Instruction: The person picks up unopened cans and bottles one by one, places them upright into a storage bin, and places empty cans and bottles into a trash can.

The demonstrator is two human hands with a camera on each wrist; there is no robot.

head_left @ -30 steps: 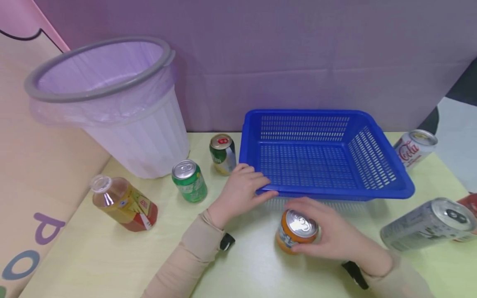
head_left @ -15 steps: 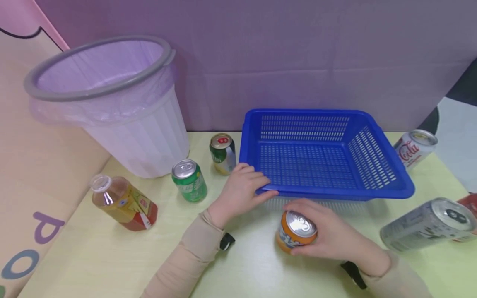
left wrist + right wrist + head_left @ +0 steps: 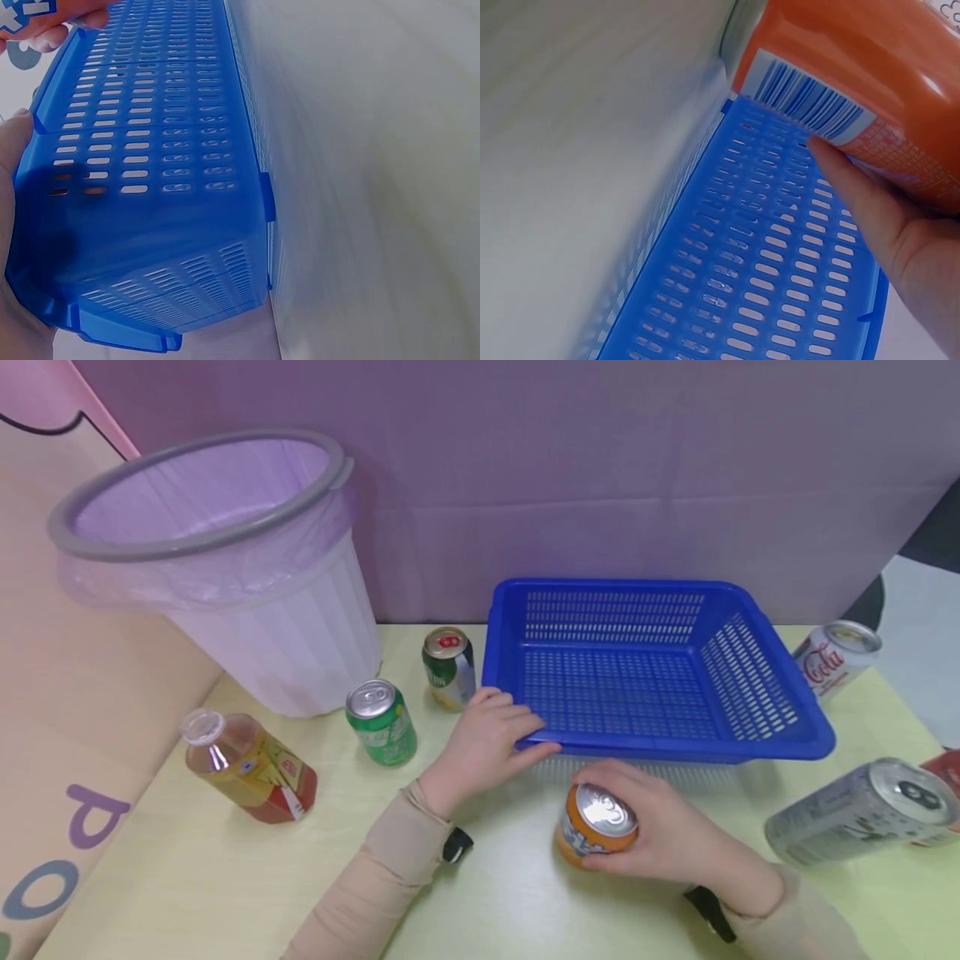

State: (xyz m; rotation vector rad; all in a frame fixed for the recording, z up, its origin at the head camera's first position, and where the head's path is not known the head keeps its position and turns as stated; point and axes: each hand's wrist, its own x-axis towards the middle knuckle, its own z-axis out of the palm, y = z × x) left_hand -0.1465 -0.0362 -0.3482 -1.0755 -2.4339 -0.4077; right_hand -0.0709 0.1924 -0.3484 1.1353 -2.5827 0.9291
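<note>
In the head view, the orange can (image 3: 594, 828) is low in the frame, right of centre, just below the near rim of the blue basket (image 3: 675, 748). Its silver top faces up at the camera and its long axis runs nearly upright, the base showing toward the lower left. The right wrist view has it slanting across the upper right, base end toward the left and barcode (image 3: 808, 97) showing. Whether its base touches the table (image 3: 510, 902) cannot be told.

The right hand (image 3: 660, 822) grasps the can from the right side. The left hand (image 3: 487, 739) grips the basket's near left corner, fingers over the rim. Tabletop lies between the can and the left sleeve (image 3: 375, 885), and to the right as far as a tall silver can (image 3: 855, 814), whose top points right. The table's right edge slants down at the frame's right.
</note>
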